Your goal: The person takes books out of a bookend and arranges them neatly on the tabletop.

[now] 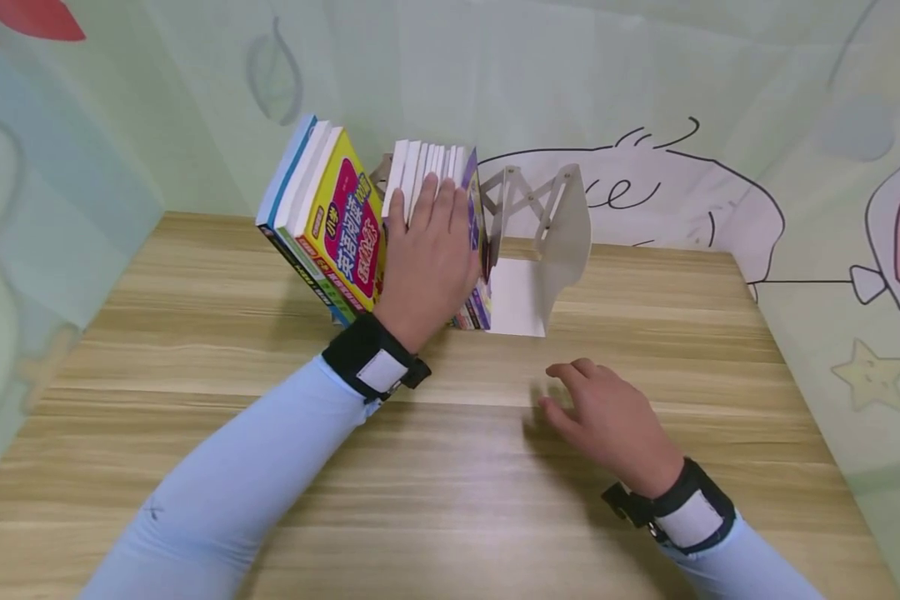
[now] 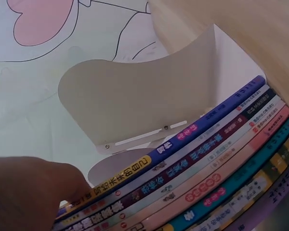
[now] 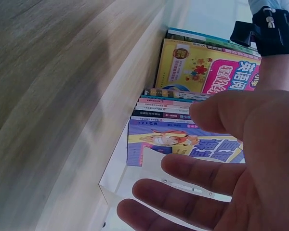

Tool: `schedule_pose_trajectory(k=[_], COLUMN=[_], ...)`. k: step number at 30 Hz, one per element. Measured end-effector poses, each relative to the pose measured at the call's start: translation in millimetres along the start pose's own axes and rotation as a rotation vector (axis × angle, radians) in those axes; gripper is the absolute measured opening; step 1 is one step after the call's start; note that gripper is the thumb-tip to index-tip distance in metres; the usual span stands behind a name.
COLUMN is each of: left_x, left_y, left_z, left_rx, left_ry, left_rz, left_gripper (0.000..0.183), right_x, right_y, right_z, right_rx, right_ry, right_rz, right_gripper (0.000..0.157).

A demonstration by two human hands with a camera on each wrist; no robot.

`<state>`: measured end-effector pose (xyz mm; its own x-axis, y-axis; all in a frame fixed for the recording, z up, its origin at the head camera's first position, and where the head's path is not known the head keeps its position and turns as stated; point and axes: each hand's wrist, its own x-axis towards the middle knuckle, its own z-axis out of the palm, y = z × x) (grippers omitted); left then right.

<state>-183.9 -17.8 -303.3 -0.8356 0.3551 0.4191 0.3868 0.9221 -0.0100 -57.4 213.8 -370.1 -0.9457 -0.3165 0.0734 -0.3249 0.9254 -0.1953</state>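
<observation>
In the head view, my left hand (image 1: 431,254) rests over a row of thin books (image 1: 426,158), its fingers stretched along their upper edges. The thumb side lies by the purple-covered book (image 3: 183,144) at the row's right end. Colourful spines (image 2: 197,173) of these books fill the lower right of the left wrist view. To the left of the row, a yellow book (image 1: 345,225) and others lean outward. My right hand (image 1: 615,417) hovers above the table in front of the bookend, fingers loosely spread and holding nothing.
The books stand in a white expandable bookend (image 1: 566,250) with a folding lattice at its back; its right plate stands apart from the row. Beneath is a wood-grain table (image 1: 450,500). Walls with cartoon drawings (image 1: 682,192) close off the back and sides.
</observation>
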Motion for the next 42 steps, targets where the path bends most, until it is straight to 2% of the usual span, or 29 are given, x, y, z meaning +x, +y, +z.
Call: schedule_pose_trajectory(k=[6,20,30,39,42], left_x=[-3.3,-2.6,-7.9,-13.4,-16.1], left_y=[0.7,5.8,13.5,18.9,18.9], left_z=[3.0,-0.9,-3.5,-5.8,-3.8], left_rx=[-0.009,0.005,0.035,0.08,0.056], left_ry=[0.02,-0.023,-0.03,0.013,0.077], left_rz=[0.006,0.011,0.067,0.115,0.148], left_gripper=[0.07,0.075,0.072,0.069,0.066], right_x=[0.0,0.6,0.3,-1.3,-2.1], right_y=[0.6,2.1,2.4,3.3,3.0], right_z=[3.4,4.4,4.4,4.1,4.4], right_rx=[0.006,0.016,0.021,0.02,0.023], right_ry=[0.003,-0.008,-0.011,-0.018,-0.025], right_rz=[-0.005,-0.003,0.002,0.013,0.016], right_gripper=[0.041,0.041,0.04,0.041,0.042])
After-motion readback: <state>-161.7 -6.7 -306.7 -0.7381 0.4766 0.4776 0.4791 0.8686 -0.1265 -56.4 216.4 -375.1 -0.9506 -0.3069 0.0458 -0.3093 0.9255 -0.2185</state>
